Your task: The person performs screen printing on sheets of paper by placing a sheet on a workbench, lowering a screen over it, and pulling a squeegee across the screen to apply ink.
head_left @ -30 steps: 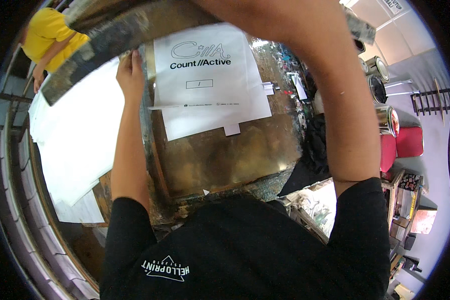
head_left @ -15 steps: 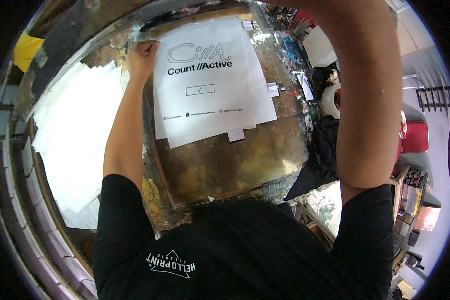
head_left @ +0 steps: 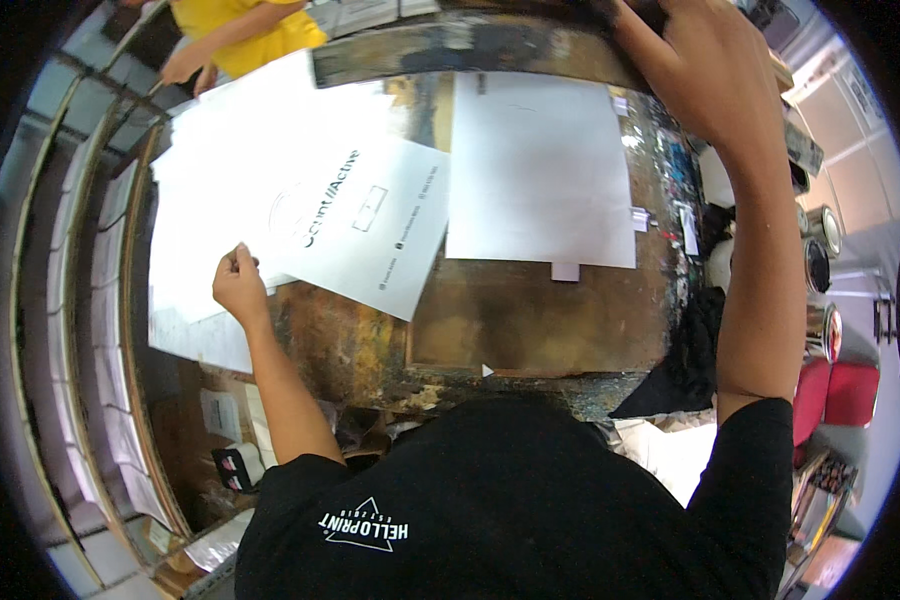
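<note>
My left hand (head_left: 240, 283) is closed in a pinch at the near-left corner of a printed sheet (head_left: 410, 230). That sheet, with black lettering and a small outlined box, lies turned sideways over a pile of white paper (head_left: 210, 200). My right hand (head_left: 695, 65) is up at the top right, closed on a paint-stained screen frame (head_left: 480, 52) held raised across the far side; some of its fingers are cut off by the picture edge. Below the frame a white sheet (head_left: 540, 180) lies flat on the brown printing board (head_left: 540, 325), its far edge hidden.
Small white tabs (head_left: 566, 271) stick out at the white sheet's edges. Dark cloth (head_left: 685, 355) hangs at the board's right. Tins (head_left: 823, 230) and a red chair (head_left: 850, 392) stand further right. A person in yellow (head_left: 245, 35) is at the far left, beside drying racks (head_left: 120, 340).
My left hand has drawn the printed sheet off the board leftward and turned it over the paper pile. A white sheet now shows on the board. The view has shifted, revealing the person in yellow.
</note>
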Motion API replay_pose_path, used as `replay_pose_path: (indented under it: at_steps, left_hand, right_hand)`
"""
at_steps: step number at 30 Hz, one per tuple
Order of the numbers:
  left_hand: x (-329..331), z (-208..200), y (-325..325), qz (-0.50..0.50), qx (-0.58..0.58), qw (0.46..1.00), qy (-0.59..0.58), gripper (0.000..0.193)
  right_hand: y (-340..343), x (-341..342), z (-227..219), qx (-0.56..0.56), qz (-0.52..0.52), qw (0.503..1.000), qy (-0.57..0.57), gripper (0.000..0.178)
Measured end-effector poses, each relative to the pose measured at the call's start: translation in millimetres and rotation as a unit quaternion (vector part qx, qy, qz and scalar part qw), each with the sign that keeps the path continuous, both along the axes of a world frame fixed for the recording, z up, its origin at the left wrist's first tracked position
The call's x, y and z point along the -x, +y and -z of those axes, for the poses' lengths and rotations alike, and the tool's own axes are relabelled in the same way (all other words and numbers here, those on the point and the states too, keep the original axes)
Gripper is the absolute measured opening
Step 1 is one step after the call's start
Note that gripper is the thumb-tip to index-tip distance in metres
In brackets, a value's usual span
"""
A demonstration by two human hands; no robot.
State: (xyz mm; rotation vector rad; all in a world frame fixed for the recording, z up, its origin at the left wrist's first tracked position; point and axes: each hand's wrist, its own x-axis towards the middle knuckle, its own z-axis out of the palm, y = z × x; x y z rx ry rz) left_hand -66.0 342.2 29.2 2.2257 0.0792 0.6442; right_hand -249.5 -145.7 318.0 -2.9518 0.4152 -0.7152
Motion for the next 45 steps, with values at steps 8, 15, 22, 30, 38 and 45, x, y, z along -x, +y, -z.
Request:
replay_pose_path:
  at_steps: [8,15,22,30,38,45]
  left_hand:
    - [15.2,-26.4,29.2,-0.113,-0.263,0.958,-0.005,0.047]
    - [80.1,16.5,-140.3,0.400,-0.475,0.784,0.010,0.129]
    - [157.9,15.6,-296.3,0.551,-0.364,0.751,0.005,0.125]
    - [200.6,26.9,-378.3,0.592,-0.310,0.741,-0.066,0.128]
    - [199.2,22.9,-381.3,0.618,-0.342,0.706,-0.051,0.130]
    - [198.0,18.9,-372.1,0.593,-0.258,0.752,-0.130,0.123]
  right_hand:
    - [12.2,11.2,-0.3,0.026,0.006,0.999,0.020,0.045]
    - [10.4,9.0,-2.9,-0.021,-0.006,0.999,0.034,0.055]
    - [-5.4,4.5,-3.3,0.083,-0.050,0.994,-0.045,0.060]
    - [-12.7,24.4,-2.9,0.070,-0.117,0.989,-0.061,0.069]
    - [-20.2,15.1,-7.6,0.052,-0.115,0.990,-0.064,0.066]
    - [-9.0,14.0,-23.6,-0.039,-0.070,0.997,0.025,0.060]
